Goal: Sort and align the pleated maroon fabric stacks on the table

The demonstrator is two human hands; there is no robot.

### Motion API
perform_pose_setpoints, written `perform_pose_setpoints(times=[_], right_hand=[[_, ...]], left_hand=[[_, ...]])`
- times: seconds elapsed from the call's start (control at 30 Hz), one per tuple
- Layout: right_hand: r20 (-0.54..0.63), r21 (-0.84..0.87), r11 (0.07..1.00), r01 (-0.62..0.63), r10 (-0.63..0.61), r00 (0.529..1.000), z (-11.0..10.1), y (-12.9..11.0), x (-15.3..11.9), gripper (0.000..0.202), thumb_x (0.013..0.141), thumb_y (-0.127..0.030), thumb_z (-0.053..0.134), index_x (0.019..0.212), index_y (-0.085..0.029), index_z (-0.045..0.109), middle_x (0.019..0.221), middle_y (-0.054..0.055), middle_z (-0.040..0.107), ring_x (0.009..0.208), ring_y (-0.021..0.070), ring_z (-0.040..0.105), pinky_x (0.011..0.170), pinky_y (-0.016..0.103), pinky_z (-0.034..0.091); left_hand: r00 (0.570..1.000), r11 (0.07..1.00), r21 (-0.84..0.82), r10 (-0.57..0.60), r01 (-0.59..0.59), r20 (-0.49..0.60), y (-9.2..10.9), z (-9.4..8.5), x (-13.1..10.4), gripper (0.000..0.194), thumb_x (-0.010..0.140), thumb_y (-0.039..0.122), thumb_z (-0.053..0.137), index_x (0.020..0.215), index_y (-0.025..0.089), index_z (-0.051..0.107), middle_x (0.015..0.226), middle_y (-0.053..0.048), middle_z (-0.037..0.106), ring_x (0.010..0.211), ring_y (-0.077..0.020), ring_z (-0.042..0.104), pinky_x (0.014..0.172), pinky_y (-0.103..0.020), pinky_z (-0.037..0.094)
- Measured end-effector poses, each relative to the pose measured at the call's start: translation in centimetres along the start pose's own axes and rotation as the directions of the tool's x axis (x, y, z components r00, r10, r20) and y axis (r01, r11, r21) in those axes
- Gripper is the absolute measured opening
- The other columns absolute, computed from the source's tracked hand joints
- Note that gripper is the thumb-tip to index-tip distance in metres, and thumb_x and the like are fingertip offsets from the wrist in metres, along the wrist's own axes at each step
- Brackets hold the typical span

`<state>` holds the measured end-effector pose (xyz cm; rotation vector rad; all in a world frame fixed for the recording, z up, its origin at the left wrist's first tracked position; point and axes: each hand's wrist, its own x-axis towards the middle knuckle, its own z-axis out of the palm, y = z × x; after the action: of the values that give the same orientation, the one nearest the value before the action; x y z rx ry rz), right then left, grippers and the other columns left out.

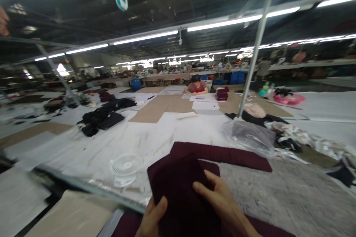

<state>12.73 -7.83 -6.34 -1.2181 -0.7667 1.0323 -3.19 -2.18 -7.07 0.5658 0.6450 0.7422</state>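
A dark maroon fabric piece (180,192) is held up at the bottom centre. My left hand (152,216) grips its left edge, with the thumb on the front. On the right side my right hand (219,198) holds the same piece, thumb laid over it and fingers partly behind. Just beyond lies a long maroon strip (236,156) on the table. More maroon fabric shows at the bottom edge, on both sides of my hands.
The white table (155,133) carries a small white fan (126,164), black garments (102,116), and clear plastic (247,137) beside a metal pole (257,48). A person (197,86) leans over the far end, near stacked maroon fabric (222,93). A pink basin (289,98) stands right.
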Motion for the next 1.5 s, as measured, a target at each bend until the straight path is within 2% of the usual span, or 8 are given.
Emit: perform_pose_setpoints(times=[0.17,0.3,0.4,0.8,1.03,1.17,1.33,1.5], right_hand=[[-0.07,-0.235,0.972,0.014,-0.032,0.997,-0.9,0.0,-0.1,0.035,0.072,-0.046,0.069,0.094,-0.021,0.059,0.092,0.005,0.068,0.082,0.0232,0.065,0.073,0.035,0.053],[-0.058,-0.46,0.837,0.296,-0.36,0.931,-2.0,-0.3,0.0,0.038,0.075,-0.039,0.067,0.111,-0.027,0.057,0.117,0.007,0.056,0.098,0.023,0.059,0.083,0.038,0.052],[0.072,-0.597,0.664,0.45,-0.514,0.855,-2.4,-1.2,0.4,0.027,0.079,-0.033,0.066,0.106,-0.03,0.063,0.11,0.005,0.054,0.098,0.021,0.055,0.083,0.034,0.051],[0.176,-0.652,0.562,0.509,-0.54,0.823,-2.9,-2.4,0.3,0.007,0.078,-0.03,0.068,0.075,-0.025,0.063,0.088,0.003,0.058,0.08,0.0175,0.056,0.067,0.028,0.046],[0.086,-0.645,0.726,0.24,-0.243,0.966,-3.6,-2.2,-0.1,0.03,0.074,-0.047,0.067,0.093,-0.024,0.068,0.091,0.004,0.07,0.081,0.0219,0.063,0.07,0.03,0.05],[0.103,-0.72,0.657,0.222,-0.215,0.971,-3.1,-2.4,-0.1,0.03,0.078,-0.05,0.061,0.072,-0.022,0.066,0.071,0.002,0.065,0.066,0.0189,0.059,0.057,0.027,0.047],[0.04,-0.721,0.674,0.162,-0.193,0.98,-2.6,-2.7,0.0,0.034,0.074,-0.052,0.063,0.089,-0.021,0.069,0.072,0.003,0.068,0.064,0.0207,0.061,0.055,0.028,0.049],[0.105,-0.717,0.641,0.275,-0.291,0.951,-2.5,-3.2,0.5,0.021,0.071,-0.044,0.066,0.074,-0.023,0.069,0.071,0.002,0.068,0.06,0.0189,0.06,0.053,0.026,0.049]], left_hand=[[0.994,0.978,-0.184,-0.101,0.094,-0.03,0.9,1.8,0.0,0.059,0.079,0.033,0.064,0.133,0.017,0.047,0.117,-0.014,0.067,0.11,-0.0308,0.061,0.102,-0.049,0.043],[0.985,0.948,-0.271,-0.173,0.169,0.008,1.5,1.9,-0.3,0.051,0.082,0.033,0.061,0.128,0.013,0.052,0.109,-0.015,0.07,0.106,-0.0311,0.064,0.099,-0.05,0.046],[0.985,0.941,-0.291,-0.169,0.175,0.045,1.5,1.8,-0.6,0.045,0.082,0.03,0.06,0.124,0.012,0.055,0.103,-0.014,0.073,0.104,-0.0301,0.064,0.1,-0.049,0.045],[0.995,0.976,-0.212,-0.031,0.051,0.099,0.7,2.5,-1.0,0.028,0.083,0.021,0.059,0.109,0.013,0.066,0.097,-0.01,0.074,0.105,-0.0261,0.064,0.105,-0.043,0.041],[0.994,0.975,-0.221,-0.001,0.024,0.105,0.6,2.8,-1.0,0.027,0.082,0.02,0.06,0.107,0.011,0.067,0.096,-0.011,0.074,0.106,-0.0259,0.064,0.105,-0.043,0.04],[0.995,0.97,-0.239,-0.017,0.041,0.102,0.7,2.7,-0.9,0.026,0.083,0.019,0.059,0.106,0.013,0.067,0.093,-0.01,0.075,0.102,-0.0242,0.065,0.103,-0.041,0.042],[0.987,0.97,-0.243,0.005,0.035,0.163,0.6,2.7,-0.9,0.026,0.083,0.017,0.058,0.107,0.013,0.067,0.089,-0.01,0.075,0.099,-0.0241,0.067,0.101,-0.041,0.044],[0.974,0.977,-0.214,0.043,0.006,0.225,0.6,2.5,-1.0,0.029,0.08,0.014,0.061,0.109,0.014,0.067,0.089,-0.009,0.075,0.095,-0.0229,0.068,0.097,-0.039,0.046]])
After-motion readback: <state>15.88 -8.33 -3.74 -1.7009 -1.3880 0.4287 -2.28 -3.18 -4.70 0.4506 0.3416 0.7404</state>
